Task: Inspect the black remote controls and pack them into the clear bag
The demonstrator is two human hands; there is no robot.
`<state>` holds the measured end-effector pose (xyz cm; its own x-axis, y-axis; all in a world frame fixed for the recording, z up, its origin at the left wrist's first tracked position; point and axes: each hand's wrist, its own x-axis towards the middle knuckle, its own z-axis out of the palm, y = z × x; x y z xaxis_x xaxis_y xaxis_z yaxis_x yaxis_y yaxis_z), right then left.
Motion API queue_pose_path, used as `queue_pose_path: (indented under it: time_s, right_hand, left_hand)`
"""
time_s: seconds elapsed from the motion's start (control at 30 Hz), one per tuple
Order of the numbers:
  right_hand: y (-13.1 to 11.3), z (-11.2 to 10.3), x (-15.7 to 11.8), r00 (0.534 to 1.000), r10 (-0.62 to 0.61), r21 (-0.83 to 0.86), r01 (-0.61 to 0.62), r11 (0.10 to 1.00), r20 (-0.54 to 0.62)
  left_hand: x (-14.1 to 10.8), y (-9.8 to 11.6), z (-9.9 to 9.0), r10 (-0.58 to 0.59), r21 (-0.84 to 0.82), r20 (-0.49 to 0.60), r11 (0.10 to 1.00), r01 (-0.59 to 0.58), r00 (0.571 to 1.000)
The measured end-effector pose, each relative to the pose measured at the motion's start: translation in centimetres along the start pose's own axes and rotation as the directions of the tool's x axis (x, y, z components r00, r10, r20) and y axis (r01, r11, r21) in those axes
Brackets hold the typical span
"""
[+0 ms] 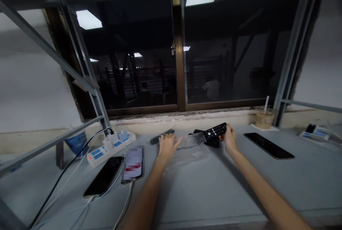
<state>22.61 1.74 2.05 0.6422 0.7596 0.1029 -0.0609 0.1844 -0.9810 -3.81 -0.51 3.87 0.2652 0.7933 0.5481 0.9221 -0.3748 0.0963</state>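
Note:
My right hand (230, 138) grips the far end of a black remote control (217, 130) with many small buttons, raised at a tilt above the desk. Its other end is inside a clear plastic sleeve (193, 139) that stretches toward my left hand (168, 146). That hand lies low, thumb spread away from the fingers, at the near side of another dark remote (157, 137), which looks wrapped in plastic. Whether the fingertips touch that remote or the sleeve is hard to tell. Under the raised remote lies at least one more dark remote (213, 143).
Two phones (103, 178) with cables lie left, near a white power strip (112, 148) and a blue bag (76, 142). At right are a dark phone (268, 146), a drink cup with a straw (264, 117) and another power strip (316, 132). Metal frame posts (93, 91) flank the window.

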Motion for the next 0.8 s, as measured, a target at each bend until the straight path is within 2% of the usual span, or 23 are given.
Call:
queue_pose_path:
  time_s: [0.13, 0.2, 0.27, 0.37, 0.47, 0.57, 0.63, 0.7, 0.8]
  right_hand:
    - [-0.1, -0.4, 0.6, 0.996, 0.024, -0.065, -0.03, 0.997, -0.086]
    - [-0.2, -0.4, 0.5, 0.996, 0.022, -0.071, -0.029, 0.997, -0.086]
    - [-0.3, -0.2, 0.1, 0.998, 0.023, -0.052, -0.026, 0.998, -0.063]
    - [-0.3, 0.3, -0.5, 1.0, 0.018, -0.007, -0.018, 1.0, -0.004]
    - [-0.2, 0.6, -0.9, 0.997, 0.001, 0.017, -0.002, 1.0, 0.077]
    - [-0.1, 0.8, -1.1, 0.989, -0.001, 0.009, 0.0, 1.0, 0.145]
    - [0.0, 0.9, -1.3, 0.984, 0.007, 0.0, -0.007, 1.0, 0.179]
    - [0.0, 1.0, -1.4, 0.977, 0.02, 0.008, -0.022, 1.0, 0.214]
    - [0.1, 1.4, -1.7, 0.961, 0.038, 0.014, -0.044, 0.999, 0.273]
  left_hand:
    - [0.3, -0.3, -0.9, -0.104, -0.058, -0.176, 0.994, 0.095, 0.979]
    - [0.4, -0.2, -1.3, -0.155, -0.132, -0.253, 0.983, 0.125, 0.955]
    - [0.3, 0.1, -1.7, -0.17, -0.218, -0.275, 0.97, 0.111, 0.946]
    - [0.1, 0.8, -1.9, -0.121, -0.31, -0.202, 0.949, 0.054, 0.972]
    - [-0.1, 1.3, -1.8, -0.045, -0.264, -0.013, 0.964, 0.04, 0.999]
    - [-0.4, 1.3, -1.2, -0.018, -0.116, 0.241, 0.992, 0.047, 0.97]
    - [-0.6, 1.2, -0.7, -0.035, -0.038, 0.341, 0.998, 0.051, 0.939]
    - [-0.6, 1.2, -0.4, -0.035, -0.021, 0.341, 0.999, 0.045, 0.939]
    - [-0.6, 1.6, -0.3, 0.023, -0.089, 0.241, 0.996, -0.001, 0.97]
